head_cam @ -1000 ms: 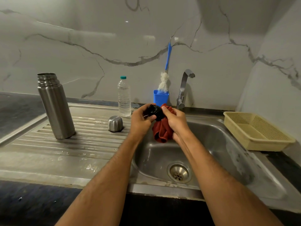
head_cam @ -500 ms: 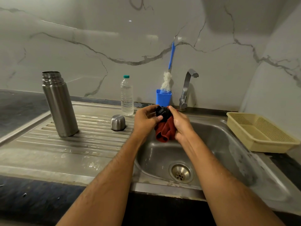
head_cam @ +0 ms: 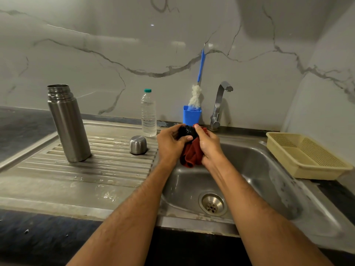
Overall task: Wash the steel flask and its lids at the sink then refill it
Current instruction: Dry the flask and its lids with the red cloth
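Still both hands (head_cam: 171,143) (head_cam: 208,145) grip black lid (head_cam: 187,131) and red cloth (head_cam: 192,155), unchanged.

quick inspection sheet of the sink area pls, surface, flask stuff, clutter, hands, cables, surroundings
surface: steel drainboard with ridges, water patches near its front; sink basin beside it, drain uncovered.
job's things: steel flask upright on the drainboard, open at the top; steel cup lid upside down near it; black inner lid held over the basin against a red cloth.
clutter: water bottle with green cap; blue holder with a bottle brush; yellow basket right of the basin.
grippers: left hand grips the black inner lid; right hand holds the red cloth to it.
cables: nothing seen.
surroundings: marble-look wall; tap, no water running.
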